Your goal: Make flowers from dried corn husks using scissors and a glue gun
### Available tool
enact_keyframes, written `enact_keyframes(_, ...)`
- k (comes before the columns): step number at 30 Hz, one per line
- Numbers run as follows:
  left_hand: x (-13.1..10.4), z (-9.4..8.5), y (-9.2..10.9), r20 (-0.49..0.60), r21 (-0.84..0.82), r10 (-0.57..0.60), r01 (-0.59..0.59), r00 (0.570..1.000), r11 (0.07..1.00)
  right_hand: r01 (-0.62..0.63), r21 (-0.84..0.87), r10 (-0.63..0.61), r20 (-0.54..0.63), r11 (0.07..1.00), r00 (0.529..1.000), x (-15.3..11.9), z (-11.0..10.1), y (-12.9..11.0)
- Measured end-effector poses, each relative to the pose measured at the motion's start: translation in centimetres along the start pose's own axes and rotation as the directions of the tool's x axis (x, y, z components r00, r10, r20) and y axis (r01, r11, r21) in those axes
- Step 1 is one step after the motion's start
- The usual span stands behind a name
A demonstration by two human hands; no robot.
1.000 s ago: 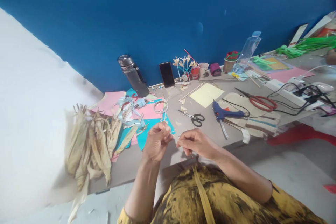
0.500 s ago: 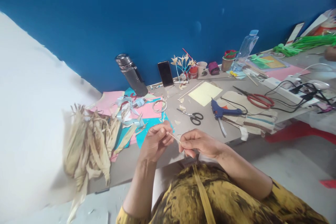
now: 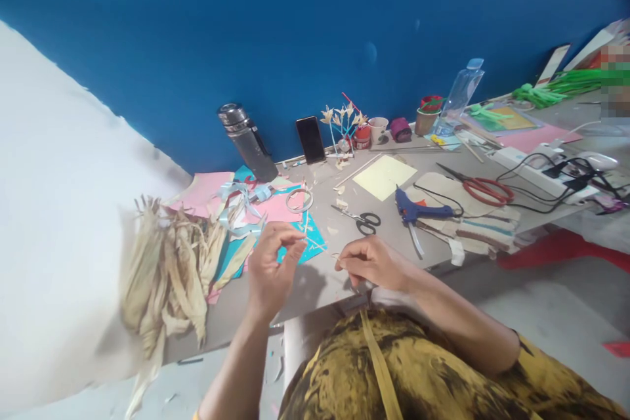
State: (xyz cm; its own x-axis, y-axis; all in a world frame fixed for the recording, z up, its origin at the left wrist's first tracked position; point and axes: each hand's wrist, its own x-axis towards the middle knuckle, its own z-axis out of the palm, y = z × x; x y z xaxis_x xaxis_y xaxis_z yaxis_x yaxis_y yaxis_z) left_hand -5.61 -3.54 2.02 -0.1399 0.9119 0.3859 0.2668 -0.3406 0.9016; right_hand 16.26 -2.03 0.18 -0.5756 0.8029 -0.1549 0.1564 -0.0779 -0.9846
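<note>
My left hand is raised over the table's front part, thumb and fingers pinched at one end of a thin pale strip. My right hand pinches the strip's other end, to the right. The strip runs between my fingertips; whether it is husk fibre or thread is too small to tell. Beneath my left hand lies blue paper strewn with pale scraps. Black-handled scissors rest on the table just beyond my right hand. Dried corn husks are piled to the left.
A blue glue gun and red-handled scissors lie on the right, near a power strip with tangled cords. Along the blue wall stand a thermos, a phone, husk flowers and a plastic bottle. A tape roll sits left of centre.
My left hand has moved left, away from my right hand, and turned, so the gap between my hands is wider. My right hand has barely moved.
</note>
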Motion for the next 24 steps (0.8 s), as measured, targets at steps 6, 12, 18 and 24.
enact_keyframes(6,1.0,-1.5,1.3,0.340,0.311,0.214,-0.324,0.916,0.893,0.046,-0.093,-0.044,0.028,0.995,0.999,-0.2,-0.9,-0.6)
enact_keyframes(12,0.3,-0.3,0.7,0.330,0.203,0.079,-0.152,0.941,0.967,0.098,-0.128,-0.101,-0.023,0.987,0.995,-1.0,-1.5,-0.7)
enact_keyframes(18,-1.4,3.2,0.6,0.322,-0.283,-0.349,0.441,0.880,0.852,0.207,-0.033,-0.209,-0.243,0.978,0.947,-0.3,-1.1,0.2)
enact_keyframes(24,-2.2,5.8,0.4,0.325,-0.431,-0.398,0.510,0.858,0.745,0.243,0.140,-0.172,-0.390,0.960,0.905,1.0,-0.1,1.6)
